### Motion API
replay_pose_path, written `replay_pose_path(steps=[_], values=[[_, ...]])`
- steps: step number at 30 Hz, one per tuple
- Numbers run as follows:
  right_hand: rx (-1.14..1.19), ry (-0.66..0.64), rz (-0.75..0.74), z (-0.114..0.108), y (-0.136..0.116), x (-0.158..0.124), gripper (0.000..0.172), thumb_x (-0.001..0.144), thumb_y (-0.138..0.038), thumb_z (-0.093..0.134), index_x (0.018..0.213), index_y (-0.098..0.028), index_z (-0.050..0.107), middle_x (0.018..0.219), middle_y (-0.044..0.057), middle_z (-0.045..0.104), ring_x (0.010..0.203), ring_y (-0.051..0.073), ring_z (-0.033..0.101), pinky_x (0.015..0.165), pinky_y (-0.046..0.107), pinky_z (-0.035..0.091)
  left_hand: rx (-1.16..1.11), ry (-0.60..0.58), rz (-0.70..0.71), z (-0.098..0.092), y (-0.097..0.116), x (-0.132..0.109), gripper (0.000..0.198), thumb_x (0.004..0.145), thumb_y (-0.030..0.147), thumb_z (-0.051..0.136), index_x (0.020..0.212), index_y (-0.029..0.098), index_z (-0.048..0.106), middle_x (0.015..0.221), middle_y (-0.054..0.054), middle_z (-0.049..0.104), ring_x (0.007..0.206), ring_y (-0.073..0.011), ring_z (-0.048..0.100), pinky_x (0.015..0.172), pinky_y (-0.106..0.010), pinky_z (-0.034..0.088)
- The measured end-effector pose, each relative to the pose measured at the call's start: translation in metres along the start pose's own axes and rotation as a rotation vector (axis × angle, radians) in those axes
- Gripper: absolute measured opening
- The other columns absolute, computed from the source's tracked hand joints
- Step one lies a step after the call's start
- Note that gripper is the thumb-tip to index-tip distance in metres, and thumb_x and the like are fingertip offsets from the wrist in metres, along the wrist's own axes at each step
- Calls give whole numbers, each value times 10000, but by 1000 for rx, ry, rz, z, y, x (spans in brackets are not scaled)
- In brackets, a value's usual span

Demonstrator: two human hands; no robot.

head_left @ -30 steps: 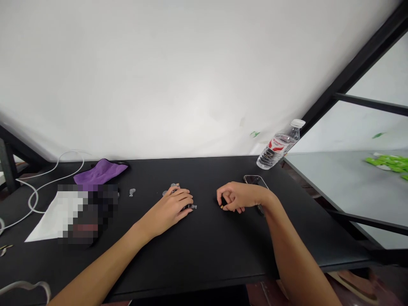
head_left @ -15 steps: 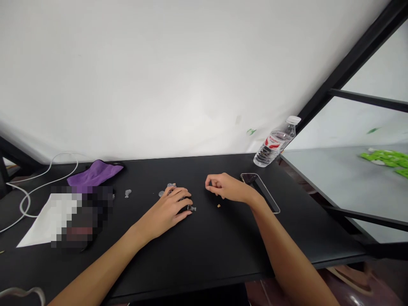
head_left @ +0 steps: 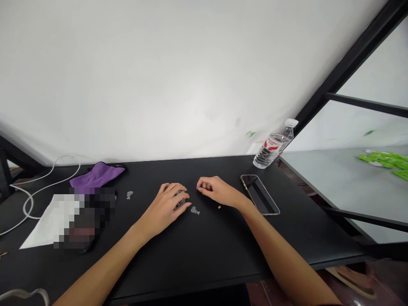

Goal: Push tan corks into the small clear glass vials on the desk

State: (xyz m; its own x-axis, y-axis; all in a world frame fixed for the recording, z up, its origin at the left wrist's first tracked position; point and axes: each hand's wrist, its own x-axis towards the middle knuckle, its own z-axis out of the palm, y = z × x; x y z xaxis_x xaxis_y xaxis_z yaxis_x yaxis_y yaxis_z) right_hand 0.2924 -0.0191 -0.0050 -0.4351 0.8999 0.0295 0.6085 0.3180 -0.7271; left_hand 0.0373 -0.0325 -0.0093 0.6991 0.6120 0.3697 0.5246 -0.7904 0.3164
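My left hand [head_left: 169,203] is cupped low over the black table, its fingers and thumb curved round several small clear pieces [head_left: 181,199]. Most of these are hidden beneath the palm. Just right of the thumb lies a small clear bottle-shaped piece [head_left: 195,210], apart from the hand. Facing it from the right, my right hand [head_left: 218,190] has its fingers curled together with the thumb. Whatever they may hold does not show. A tiny tan bit [head_left: 219,207] rests below that hand. Farther left is another clear piece [head_left: 129,195].
A phone [head_left: 261,195] lies right of my right arm, with a water bottle [head_left: 270,146] behind it near the wall. On the left are a purple cloth [head_left: 97,174], white paper [head_left: 47,221], a blurred-out dark object [head_left: 84,221] and a white cable [head_left: 30,208].
My left hand has shifted slightly left and drawn in round the clear pieces; one piece now lies outside its thumb. My right hand has moved left, toward it, fingers still curled.
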Motion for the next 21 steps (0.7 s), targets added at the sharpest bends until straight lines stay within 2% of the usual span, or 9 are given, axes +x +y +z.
replay_pose_path(steps=[3, 6, 11, 15, 18, 21], values=[[1, 65, -109, 13, -6, 4, 113, 960, -292, 611, 998, -201, 665, 853, 11, 583, 754, 158, 543, 719, 273, 466, 24, 93, -77, -3, -6, 1, 125, 1038, 183, 533, 1071, 215, 649, 1137, -53, 659, 1110, -224, 598, 987, -418, 407], [-5, 34, -190, 23, -12, 6, 138, 945, -258, 658, 1077, -229, 683, 1043, 50, 580, 963, 200, 573, 885, 314, 478, 38, 136, -125, -2, -10, 1, 129, 1025, 150, 532, 1058, 208, 642, 1063, -43, 658, 1009, -215, 598, 911, -396, 425], [-15, -42, -212, 27, -13, 7, 85, 974, -270, 653, 1042, -245, 698, 1066, 56, 567, 1111, 235, 545, 1016, 360, 436, 14, 112, -122, 2, -9, 1, 145, 1013, 131, 534, 1036, 207, 655, 1018, -28, 652, 959, -205, 595, 872, -376, 428], [14, -33, -222, 21, -8, 8, 82, 981, -288, 646, 985, -222, 696, 1045, 57, 608, 1082, 233, 551, 1003, 364, 437, -37, 77, -102, 2, -3, 0, 112, 1026, 208, 560, 1048, 223, 670, 1033, -24, 643, 984, -204, 590, 909, -381, 420], [86, -15, -174, 16, -7, 7, 116, 979, -301, 641, 967, -204, 705, 985, 44, 656, 932, 199, 586, 880, 320, 474, -58, 58, -81, 0, 3, 0, 88, 1002, 285, 631, 1058, 230, 671, 1051, -27, 646, 1007, -213, 586, 939, -396, 407], [203, -11, -79, 12, -11, 5, 180, 975, -355, 637, 960, -191, 710, 913, 26, 695, 783, 168, 601, 759, 289, 491, -87, 90, -63, -1, 6, 0, 88, 1027, 242, 586, 1068, 227, 662, 1035, -25, 667, 993, -204, 594, 938, -392, 404]])
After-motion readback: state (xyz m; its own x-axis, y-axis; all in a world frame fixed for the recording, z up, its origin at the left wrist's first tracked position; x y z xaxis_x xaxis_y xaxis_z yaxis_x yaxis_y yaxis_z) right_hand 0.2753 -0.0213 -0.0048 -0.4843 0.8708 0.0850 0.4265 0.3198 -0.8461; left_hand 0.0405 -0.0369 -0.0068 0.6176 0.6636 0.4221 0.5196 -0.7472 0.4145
